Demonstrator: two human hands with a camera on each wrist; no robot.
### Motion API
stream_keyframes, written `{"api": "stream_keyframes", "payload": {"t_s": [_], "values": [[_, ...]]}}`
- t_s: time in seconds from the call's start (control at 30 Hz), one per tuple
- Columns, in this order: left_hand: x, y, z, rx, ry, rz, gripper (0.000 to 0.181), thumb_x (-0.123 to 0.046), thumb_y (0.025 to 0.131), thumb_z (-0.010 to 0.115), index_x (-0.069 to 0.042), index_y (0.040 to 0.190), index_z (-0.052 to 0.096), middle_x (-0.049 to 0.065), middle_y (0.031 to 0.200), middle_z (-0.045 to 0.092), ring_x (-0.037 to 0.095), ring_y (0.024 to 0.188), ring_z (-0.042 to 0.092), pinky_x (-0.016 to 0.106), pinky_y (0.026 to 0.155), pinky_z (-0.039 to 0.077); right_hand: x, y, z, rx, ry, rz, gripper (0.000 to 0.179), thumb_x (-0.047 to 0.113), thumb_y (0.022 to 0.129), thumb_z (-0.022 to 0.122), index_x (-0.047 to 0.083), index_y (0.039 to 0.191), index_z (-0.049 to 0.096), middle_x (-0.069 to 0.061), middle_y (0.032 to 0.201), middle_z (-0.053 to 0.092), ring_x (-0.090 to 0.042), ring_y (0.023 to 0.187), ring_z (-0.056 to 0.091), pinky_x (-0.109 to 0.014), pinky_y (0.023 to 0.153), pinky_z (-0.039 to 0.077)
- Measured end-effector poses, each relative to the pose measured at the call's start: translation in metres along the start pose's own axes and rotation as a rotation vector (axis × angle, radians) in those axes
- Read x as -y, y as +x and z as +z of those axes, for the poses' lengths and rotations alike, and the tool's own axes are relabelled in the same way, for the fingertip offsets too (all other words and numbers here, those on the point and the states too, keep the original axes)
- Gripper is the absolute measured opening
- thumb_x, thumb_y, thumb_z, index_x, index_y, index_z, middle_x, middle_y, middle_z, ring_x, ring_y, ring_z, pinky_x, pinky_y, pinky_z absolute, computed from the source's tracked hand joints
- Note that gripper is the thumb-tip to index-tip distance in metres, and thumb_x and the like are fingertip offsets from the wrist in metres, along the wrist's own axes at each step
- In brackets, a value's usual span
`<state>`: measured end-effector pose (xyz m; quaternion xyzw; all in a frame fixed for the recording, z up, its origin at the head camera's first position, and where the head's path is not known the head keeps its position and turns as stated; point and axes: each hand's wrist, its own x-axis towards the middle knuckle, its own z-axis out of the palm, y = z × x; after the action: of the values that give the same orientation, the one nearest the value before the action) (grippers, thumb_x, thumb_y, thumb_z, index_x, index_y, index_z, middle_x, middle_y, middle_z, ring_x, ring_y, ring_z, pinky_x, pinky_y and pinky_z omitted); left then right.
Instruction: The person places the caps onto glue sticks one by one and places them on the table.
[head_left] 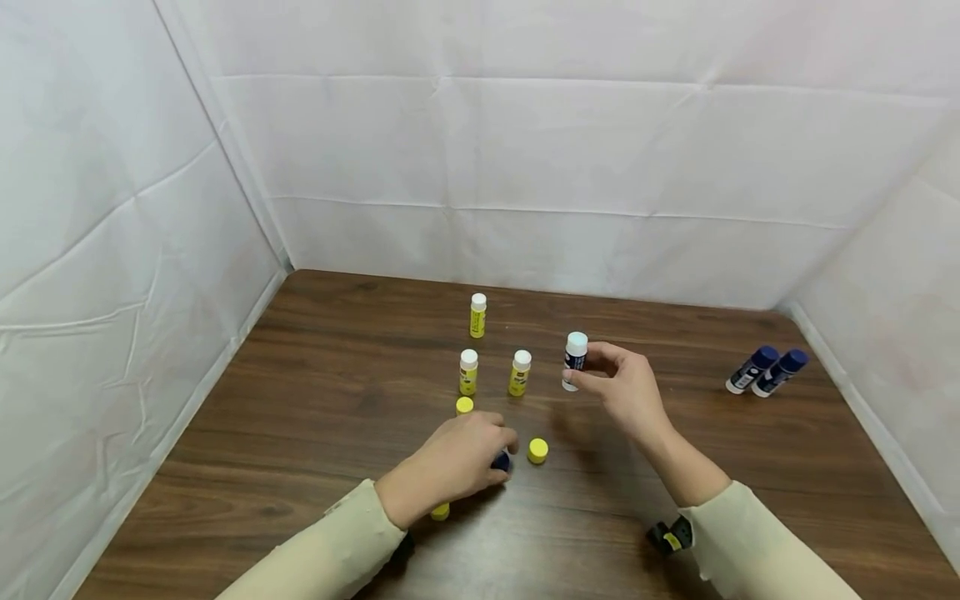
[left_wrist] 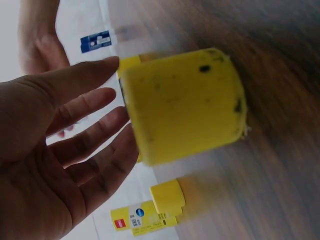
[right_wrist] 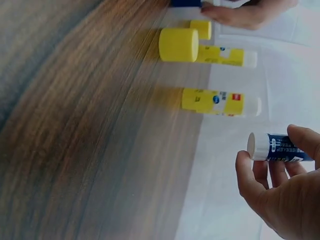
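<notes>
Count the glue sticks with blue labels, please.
3: a white-topped glue stick in the right hand, and, far right in the head view, a blue-capped glue stick and its blue-capped neighbour. More may be hidden.

Pale glare and soft shadows mark the table (head_left: pixel 525 550)

3 yellow sticks (head_left: pixel 477 321), 3 yellow caps (head_left: pixel 537 451) (2 part. hidden), 3 blue sticks (head_left: pixel 575 360) (2 capped, 1 w/o cap) & 1 sep. blue cap (head_left: pixel 501 461).
</notes>
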<state>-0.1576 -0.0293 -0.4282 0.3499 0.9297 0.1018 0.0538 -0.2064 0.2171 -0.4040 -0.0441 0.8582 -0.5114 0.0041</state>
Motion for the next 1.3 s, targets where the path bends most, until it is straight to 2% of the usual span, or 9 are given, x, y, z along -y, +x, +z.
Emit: {"api": "stream_keyframes", "payload": {"t_s": [0.17, 0.37, 0.6, 0.73, 0.87, 1.07, 1.3], "values": [[-0.002, 0.003, 0.004, -0.005, 0.014, 0.032, 0.023, -0.023, 0.085, 0.085, -0.018, 0.105, 0.077, -0.002, 0.098, 0.068, 0.010, 0.092, 0.066, 0.024, 0.079, 0.057, 0.005, -0.016, -0.001, -0.013, 0.000, -0.021, 0.042, 0.029, 0.088, 0.082, 0.011, 0.123, 0.068, -0.008, 0.115, 0.071, -0.023, 0.113, 0.066, -0.026, 0.083, 0.055], [-0.004, 0.008, 0.005, -0.019, 0.042, 0.069, 0.013, -0.018, 0.084, 0.085, -0.016, 0.095, 0.078, -0.004, 0.091, 0.067, 0.008, 0.083, 0.064, 0.021, 0.076, 0.055, 0.009, -0.035, -0.001, -0.037, -0.005, -0.074, 0.036, 0.027, 0.086, 0.084, 0.015, 0.117, 0.070, -0.004, 0.111, 0.071, -0.019, 0.108, 0.068, -0.027, 0.083, 0.058], [-0.005, 0.014, 0.005, -0.020, 0.066, 0.075, 0.010, -0.014, 0.083, 0.086, -0.016, 0.087, 0.077, -0.006, 0.085, 0.066, 0.009, 0.081, 0.064, 0.021, 0.073, 0.054, 0.018, -0.056, 0.001, -0.044, 0.039, -0.134, 0.031, 0.019, 0.084, 0.085, 0.014, 0.112, 0.072, -0.003, 0.108, 0.073, -0.018, 0.103, 0.070, -0.027, 0.088, 0.058], [-0.006, 0.014, 0.004, -0.003, 0.050, 0.059, 0.011, -0.013, 0.082, 0.086, -0.015, 0.088, 0.077, -0.006, 0.086, 0.066, 0.009, 0.081, 0.064, 0.021, 0.072, 0.054, 0.021, -0.065, 0.003, -0.033, 0.074, -0.145, 0.030, 0.019, 0.083, 0.086, 0.014, 0.110, 0.072, -0.004, 0.108, 0.073, -0.022, 0.101, 0.072, -0.028, 0.083, 0.060], [-0.006, 0.015, 0.003, 0.005, 0.036, 0.048, 0.011, -0.011, 0.082, 0.086, -0.015, 0.088, 0.077, -0.006, 0.086, 0.067, 0.009, 0.081, 0.065, 0.021, 0.071, 0.055, 0.022, -0.072, 0.004, -0.019, 0.117, -0.147, 0.029, 0.017, 0.084, 0.085, 0.013, 0.109, 0.072, -0.007, 0.110, 0.073, -0.025, 0.099, 0.073, -0.029, 0.079, 0.061], [-0.006, 0.015, 0.004, 0.005, 0.034, 0.050, 0.011, -0.011, 0.082, 0.085, -0.015, 0.088, 0.077, -0.005, 0.087, 0.068, 0.009, 0.081, 0.065, 0.021, 0.071, 0.054, 0.021, -0.076, 0.004, -0.020, 0.134, -0.163, 0.029, 0.014, 0.084, 0.084, 0.012, 0.110, 0.072, -0.008, 0.111, 0.072, -0.022, 0.099, 0.073, -0.030, 0.080, 0.062], [-0.003, 0.011, -0.001, -0.041, -0.011, 0.051, 0.011, -0.014, 0.085, 0.083, -0.015, 0.095, 0.079, -0.004, 0.094, 0.070, 0.008, 0.088, 0.066, 0.020, 0.076, 0.055, 0.017, -0.076, 0.004, -0.033, 0.122, -0.190, 0.029, 0.012, 0.083, 0.085, 0.012, 0.109, 0.073, -0.007, 0.108, 0.073, -0.022, 0.098, 0.073, -0.031, 0.080, 0.062]]}}
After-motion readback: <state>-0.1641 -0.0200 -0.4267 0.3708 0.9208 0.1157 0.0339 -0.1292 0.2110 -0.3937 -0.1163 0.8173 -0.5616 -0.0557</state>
